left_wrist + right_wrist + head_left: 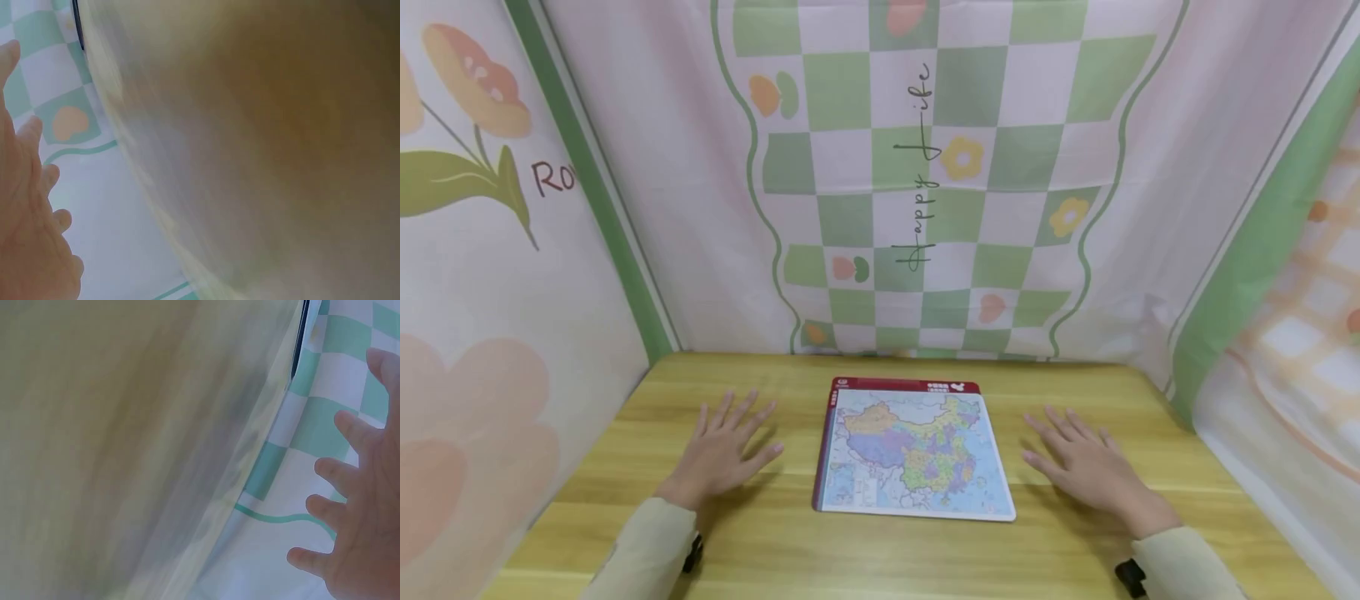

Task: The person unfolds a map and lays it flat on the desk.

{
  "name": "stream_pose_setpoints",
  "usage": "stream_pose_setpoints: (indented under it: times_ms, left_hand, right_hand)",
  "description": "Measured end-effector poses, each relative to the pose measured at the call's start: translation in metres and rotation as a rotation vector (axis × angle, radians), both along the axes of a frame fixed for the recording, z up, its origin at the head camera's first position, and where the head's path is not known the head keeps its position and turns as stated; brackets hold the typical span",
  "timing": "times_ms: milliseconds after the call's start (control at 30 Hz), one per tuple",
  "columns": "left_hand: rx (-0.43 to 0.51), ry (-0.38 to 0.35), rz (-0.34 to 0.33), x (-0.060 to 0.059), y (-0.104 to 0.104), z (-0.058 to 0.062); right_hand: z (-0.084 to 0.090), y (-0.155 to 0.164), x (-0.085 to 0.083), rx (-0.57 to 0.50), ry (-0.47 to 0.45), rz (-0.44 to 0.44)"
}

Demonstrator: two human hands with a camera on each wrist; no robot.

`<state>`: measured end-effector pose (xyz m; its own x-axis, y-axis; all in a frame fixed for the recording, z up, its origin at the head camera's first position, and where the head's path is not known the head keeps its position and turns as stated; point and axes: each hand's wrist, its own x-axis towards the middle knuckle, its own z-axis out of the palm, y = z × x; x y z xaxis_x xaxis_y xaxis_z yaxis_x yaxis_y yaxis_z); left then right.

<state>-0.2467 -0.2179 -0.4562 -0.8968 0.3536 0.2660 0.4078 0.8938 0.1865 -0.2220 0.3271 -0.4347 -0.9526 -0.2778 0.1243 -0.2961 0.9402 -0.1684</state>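
While both our hands lie flat with fingers spread and holding nothing, the map puzzle board sits at the centre of the desk, untouched. Our left hand rests at nine o'clock of the board, our right hand at three o'clock, each near it but apart from its edges. From the wrist views we see only blurred desk surface, checked cloth and our splayed fingers, so they tell us little more. To start well, we judge it best to bring both hands inward together, meet the board's long sides evenly, and keep it flat against the desk so no pieces shift. The backdrop cloth hangs at twelve o'clock, well behind the board.
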Motion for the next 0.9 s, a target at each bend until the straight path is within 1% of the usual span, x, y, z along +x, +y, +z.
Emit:
stream_pose_setpoints:
  times_ms: [233,400,533,667,733,800,900]
  left_hand:
    - [0.002,-0.015,-0.020,-0.002,0.008,-0.004]
    - [0.017,-0.032,-0.043,-0.005,0.018,-0.003]
    - [0.021,-0.044,-0.070,-0.008,0.023,-0.001]
    - [0.021,-0.034,-0.139,-0.012,0.025,-0.004]
    - [0.015,-0.032,-0.182,-0.013,0.027,-0.003]
    - [0.007,-0.050,-0.217,-0.014,0.029,-0.002]
    - [-0.018,-0.102,-0.251,-0.013,0.035,0.003]
  right_hand:
    - [0.001,-0.009,-0.001,-0.005,0.007,0.047]
    - [0.002,-0.014,-0.002,-0.029,-0.017,0.071]
    - [-0.003,-0.016,-0.006,-0.057,0.005,0.111]
    - [-0.008,-0.019,-0.010,-0.066,0.032,0.176]
    - [-0.009,-0.022,-0.011,-0.069,0.027,0.214]
    - [-0.007,-0.026,-0.010,-0.088,0.001,0.244]
    - [-0.002,-0.034,-0.007,-0.120,-0.059,0.268]
